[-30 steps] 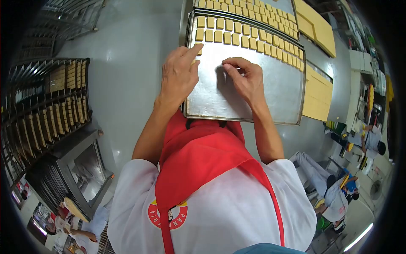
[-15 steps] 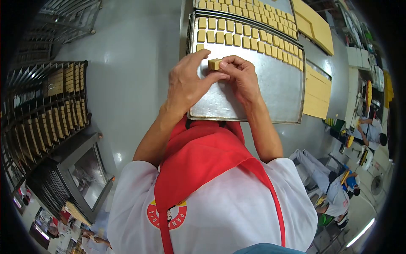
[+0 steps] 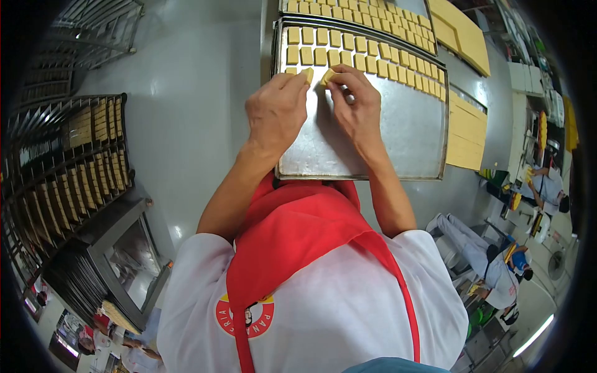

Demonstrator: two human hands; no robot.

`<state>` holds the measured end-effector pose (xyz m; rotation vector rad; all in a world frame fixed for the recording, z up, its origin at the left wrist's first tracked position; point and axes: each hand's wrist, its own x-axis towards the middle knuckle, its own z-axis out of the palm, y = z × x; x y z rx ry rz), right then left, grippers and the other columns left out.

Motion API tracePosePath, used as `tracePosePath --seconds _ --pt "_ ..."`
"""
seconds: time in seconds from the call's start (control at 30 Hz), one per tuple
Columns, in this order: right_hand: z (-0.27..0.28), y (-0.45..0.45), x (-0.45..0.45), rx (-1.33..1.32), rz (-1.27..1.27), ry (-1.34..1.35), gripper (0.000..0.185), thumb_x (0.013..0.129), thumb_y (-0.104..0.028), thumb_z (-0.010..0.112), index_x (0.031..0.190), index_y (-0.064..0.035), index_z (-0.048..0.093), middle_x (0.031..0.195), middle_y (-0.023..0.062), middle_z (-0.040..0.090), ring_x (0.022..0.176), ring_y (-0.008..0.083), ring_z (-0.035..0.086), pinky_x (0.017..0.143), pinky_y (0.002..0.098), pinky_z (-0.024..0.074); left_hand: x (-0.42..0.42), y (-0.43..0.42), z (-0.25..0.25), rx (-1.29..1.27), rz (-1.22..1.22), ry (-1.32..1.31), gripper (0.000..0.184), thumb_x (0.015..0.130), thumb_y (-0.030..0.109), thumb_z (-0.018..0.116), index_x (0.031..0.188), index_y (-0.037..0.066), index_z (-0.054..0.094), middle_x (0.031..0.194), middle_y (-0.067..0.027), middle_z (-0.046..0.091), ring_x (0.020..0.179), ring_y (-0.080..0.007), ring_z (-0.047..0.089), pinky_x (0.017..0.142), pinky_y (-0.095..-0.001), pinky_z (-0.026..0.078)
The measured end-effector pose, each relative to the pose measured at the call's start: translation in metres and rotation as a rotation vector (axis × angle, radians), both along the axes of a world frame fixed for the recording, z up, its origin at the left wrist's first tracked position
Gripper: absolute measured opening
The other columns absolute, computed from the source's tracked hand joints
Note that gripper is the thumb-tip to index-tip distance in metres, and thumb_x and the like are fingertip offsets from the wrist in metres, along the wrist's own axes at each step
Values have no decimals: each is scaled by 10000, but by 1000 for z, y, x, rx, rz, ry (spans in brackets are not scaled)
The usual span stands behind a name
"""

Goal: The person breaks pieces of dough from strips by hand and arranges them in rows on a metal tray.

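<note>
Pale yellow rectangular dough pieces (image 3: 320, 56) lie in rows over the far part of a metal baking tray (image 3: 398, 137). My left hand (image 3: 277, 113) pinches one dough piece (image 3: 308, 75) above the tray, near the left end of the third row. Just to its right, my right hand (image 3: 358, 102) holds another dough piece (image 3: 327, 76), tilted between thumb and fingers. A small gap separates the two pieces. Part of the third row is hidden behind my left hand.
Beyond this tray is a second tray of dough pieces (image 3: 367, 18). Yellow boards (image 3: 466, 133) lie to the right. On the left stand a rack with loaded trays (image 3: 81, 186) and a metal cabinet (image 3: 127, 255). Co-workers (image 3: 497, 280) are at the right and lower left.
One dough piece was held between both hands; now each hand has a piece. Both hands have moved slightly toward the far rows, and my left fingers have closed.
</note>
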<state>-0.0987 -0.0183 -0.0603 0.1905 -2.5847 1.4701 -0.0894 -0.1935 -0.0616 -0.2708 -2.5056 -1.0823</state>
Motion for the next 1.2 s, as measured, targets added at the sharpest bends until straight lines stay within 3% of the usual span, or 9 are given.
tracePosePath --seconds 0.03,0.1,0.13,0.43,0.77,0.9,1.03,1.1,1.2 --pt "-1 1 -1 0 -1 0 170 937 -55 724 1086 27 724 1134 146 749 900 252 744 815 336 580 -1 0 -3 0 -1 0 134 912 113 771 1038 66 766 905 -123 725 769 -314 720 657 -388 552" --pt "-3 3 -5 377 70 223 197 886 -52 736 1076 0 727 1199 189 708 992 363 706 877 410 570 -4 1 -7 -229 -59 -55 141 904 119 765 1042 90 761 902 -99 679 795 -343 686 678 -446 542" --pt "-1 2 -3 311 49 223 230 860 -71 756 1079 -5 729 1173 203 702 1028 399 673 906 458 553 -3 2 -9 -227 -61 -55 141 904 119 765 1042 90 761 902 -99 679 795 -343 686 678 -446 542" --pt "0 -1 -11 422 88 145 195 827 -30 776 1021 -48 772 1017 107 747 951 326 699 837 418 565 -3 3 -12 -208 -26 -89 127 924 125 744 1046 90 746 893 -92 644 806 -340 685 681 -468 541" --pt "2 14 -7 382 154 161 208 858 -88 761 1064 -70 735 1091 119 713 988 362 676 852 448 569 -3 9 -6 -248 0 -154 228 919 166 762 1135 96 763 975 -94 690 863 -325 705 734 -444 555" --pt "26 71 -3 380 59 227 274 848 -96 786 1116 -66 743 1153 159 715 1050 364 693 891 426 573 7 26 17 -207 12 -201 249 918 154 763 1155 77 762 990 -110 698 875 -325 704 756 -434 551" --pt "25 184 -9 361 -212 303 273 826 -61 785 1097 -59 752 1151 147 740 1079 348 695 944 426 565 16 52 27 -223 -32 -185 271 915 157 773 1165 56 759 1015 -130 704 885 -326 699 770 -422 546" --pt "13 255 -13 473 -392 253 285 836 -101 790 1112 -38 760 1146 171 754 1090 359 703 960 423 560 20 69 31 -217 -45 -178 272 914 158 775 1165 52 758 1015 -134 705 885 -329 698 771 -421 546" --pt "-42 361 -23 555 -577 66 425 848 -264 810 1173 3 750 1176 227 747 1119 393 702 985 446 551 24 95 30 -219 -86 -186 280 907 159 785 1164 49 757 989 -132 703 866 -329 694 762 -420 543"
